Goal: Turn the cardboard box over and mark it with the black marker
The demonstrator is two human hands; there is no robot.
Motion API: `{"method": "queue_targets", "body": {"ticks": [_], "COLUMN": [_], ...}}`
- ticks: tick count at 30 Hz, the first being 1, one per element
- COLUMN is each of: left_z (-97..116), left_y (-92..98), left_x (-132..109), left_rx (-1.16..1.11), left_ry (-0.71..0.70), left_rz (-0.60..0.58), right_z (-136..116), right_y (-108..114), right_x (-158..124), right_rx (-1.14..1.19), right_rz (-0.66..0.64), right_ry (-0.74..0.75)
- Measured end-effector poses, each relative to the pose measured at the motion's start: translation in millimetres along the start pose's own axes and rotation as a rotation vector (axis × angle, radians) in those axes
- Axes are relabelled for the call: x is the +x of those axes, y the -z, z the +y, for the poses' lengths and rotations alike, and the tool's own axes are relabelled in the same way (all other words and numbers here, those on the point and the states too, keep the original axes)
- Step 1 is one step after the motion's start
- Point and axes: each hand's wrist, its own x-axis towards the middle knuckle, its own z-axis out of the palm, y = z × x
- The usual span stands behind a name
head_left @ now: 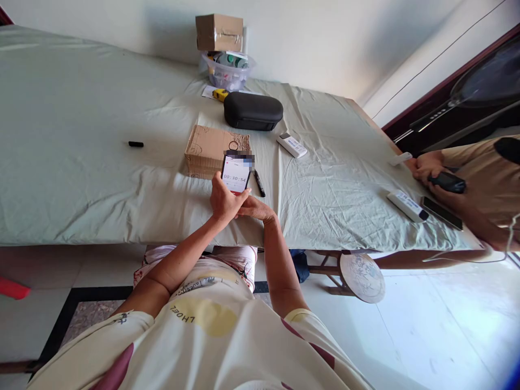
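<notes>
My left hand point(226, 199) is wrapped round a smartphone point(235, 173), its thumb across the lower edge. The lit screen shows a timer reading 00:30:54. Just below the phone, my right hand point(254, 208) lies against the left one, with its fingers stretched out flat and their tips partly hidden behind it. Directly behind the phone sits a closed cardboard box point(215, 149) with a dark ring point(233, 145) on its top. A black marker pen point(259, 183) rests on the cloth to the right of the phone.
Further back are a black zip case point(253, 111), a yellow tool point(220, 95) and a plastic basket point(228, 73) with a carton point(219, 32) above. A white remote-like device point(291, 145) lies right, a black cap point(136, 144) left. At right, another person's hands point(436, 173) hold a dark object.
</notes>
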Motion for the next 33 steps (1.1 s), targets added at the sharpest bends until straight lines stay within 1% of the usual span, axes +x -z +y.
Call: {"method": "queue_targets", "body": {"ticks": [6,8,10,12,15,18,20,23,25,28,30,33], "left_z": [1,0,0,-1,-5,-15,-25,-43,-55,-71,-78,-84], "left_y": [2.6,4.7,10.9,23.4,55.0,95.2,120.4,148.5,160.0,169.5,172.2,171.5], "left_x": [0,0,3,11,30,55,71,89,97,105,107,105], "left_rx": [0.021,0.018,0.030,0.070,0.181,0.330,0.436,0.574,0.643,0.721,0.773,0.833], "left_ry": [-0.001,-0.005,-0.015,-0.020,0.017,0.127,0.221,0.348,0.418,0.491,0.497,0.456], "left_rz": [0.010,0.022,0.049,0.084,0.137,0.189,0.209,0.189,0.158,0.103,0.064,0.005], "right_z": [-4,-5,-5,-6,-7,-6,-5,-2,-1,1,2,6], "right_y": [0,0,0,0,1,1,2,4,4,5,5,5], "right_x": [2,2,2,1,-1,-1,0,1,2,4,5,8], "right_rx": [-0.031,-0.004,0.056,0.130,0.194,0.205,0.190,0.152,0.132,0.107,0.089,0.081], "right_rz": [0.009,0.008,-0.010,-0.045,-0.042,0.034,0.114,0.254,0.318,0.377,0.416,0.487], "right_ry": [0.039,0.044,0.050,0.034,-0.008,-0.004,0.018,0.042,0.037,0.030,0.036,0.040]}}
